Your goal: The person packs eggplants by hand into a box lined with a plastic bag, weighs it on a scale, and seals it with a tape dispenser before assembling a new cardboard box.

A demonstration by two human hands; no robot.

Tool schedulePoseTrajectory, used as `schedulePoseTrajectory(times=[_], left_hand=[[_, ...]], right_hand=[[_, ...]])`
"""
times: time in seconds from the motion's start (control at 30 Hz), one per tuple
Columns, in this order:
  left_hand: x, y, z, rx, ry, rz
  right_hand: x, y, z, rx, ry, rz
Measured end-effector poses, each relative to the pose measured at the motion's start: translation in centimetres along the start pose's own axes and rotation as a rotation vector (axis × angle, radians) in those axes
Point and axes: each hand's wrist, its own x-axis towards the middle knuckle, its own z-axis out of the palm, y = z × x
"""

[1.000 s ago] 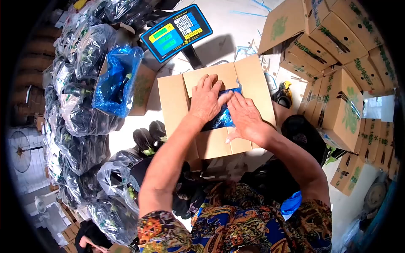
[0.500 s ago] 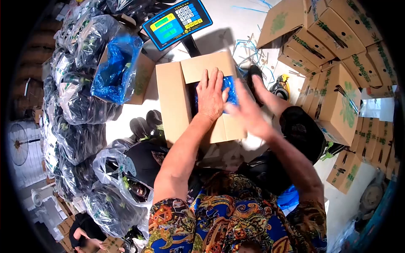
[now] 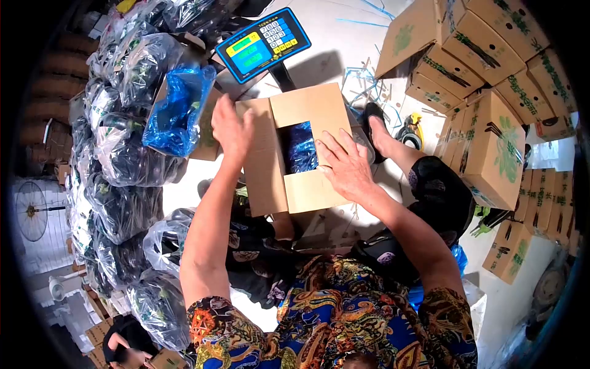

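Note:
A cardboard box stands in front of me, its top flaps folded inward around a gap. Blue plastic film shows through that gap. My right hand lies flat on the right flap, fingers spread and pointing up and left. At the upper left corner of the box is my left hand, raised beside the left flap with its thumb apart from the fingers and nothing in it. Behind the box rises a weighing scale's display on a post.
A second box lined with blue film stands to the left. Clear bags of dark produce are piled beyond it. Printed cartons are stacked at right. Blue straps litter the floor. Another person handles a carton at lower left.
My left hand has moved from the middle of the box to its upper left corner. My right hand, blurred before, now rests on the right flap.

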Motion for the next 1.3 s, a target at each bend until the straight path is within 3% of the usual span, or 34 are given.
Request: schedulePoseTrajectory(times=[0.03, 0.1, 0.13, 0.17, 0.23, 0.3, 0.33, 0.37, 0.43, 0.57, 0.83, 1.07, 1.17, 1.3], left_hand=[[0.0, -2.1, 1.7, -0.073, -0.088, -0.321], [-0.6, -0.8, 0.3, -0.357, -0.331, -0.382], [0.3, 0.2, -0.8, -0.881, -0.465, -0.547], [0.7, 0.8, -1.2, -0.903, -0.608, -0.52], [-0.8, 4.9, -1.0, -0.606, -0.547, -0.256], [-1.4, 5.8, 1.5, -0.901, -0.433, -0.097], [-1.2, 6.6, 1.8, -0.804, -0.51, -0.048], [-2.2, 6.8, 4.1, -0.495, -0.498, -0.027], [-3.2, 8.7, 4.3, -0.109, -0.525, 0.212], [-3.3, 6.9, 5.9, 0.016, -0.439, 0.407], [-2.6, 5.4, 4.7, 0.14, -0.416, 0.552], [-0.6, 5.5, 6.6, 0.073, -0.366, 0.479], [0.1, 6.3, 6.7, 0.078, -0.37, 0.462], [0.5, 6.9, 6.8, -0.02, -0.352, 0.468]], right_hand=[[0.2, -0.1, -0.1, -0.01, -0.012, -0.005], [0.5, 0.0, -0.3, -0.034, -0.034, -0.006], [0.4, 0.3, -0.2, 0.027, -0.018, 0.006], [0.1, 0.1, 0.0, 0.023, -0.011, 0.014], [0.5, 0.0, -0.1, 0.003, 0.015, 0.005], [0.9, 0.0, -0.4, 0.048, 0.06, 0.039], [1.0, -0.2, -0.3, 0.047, 0.069, 0.066], [0.6, -0.4, -0.2, 0.049, 0.059, 0.086], [0.9, 0.0, -0.2, 0.038, 0.03, 0.086], [0.8, 0.0, 0.0, 0.032, 0.02, 0.104], [3.8, 2.0, 1.0, -0.032, 0.032, 0.004], [11.3, 6.6, -0.5, -0.148, -0.368, -0.116], [13.4, 8.5, -2.8, -0.006, -0.498, -0.053], [14.1, 10.9, -1.2, 0.326, -0.397, -0.052]])
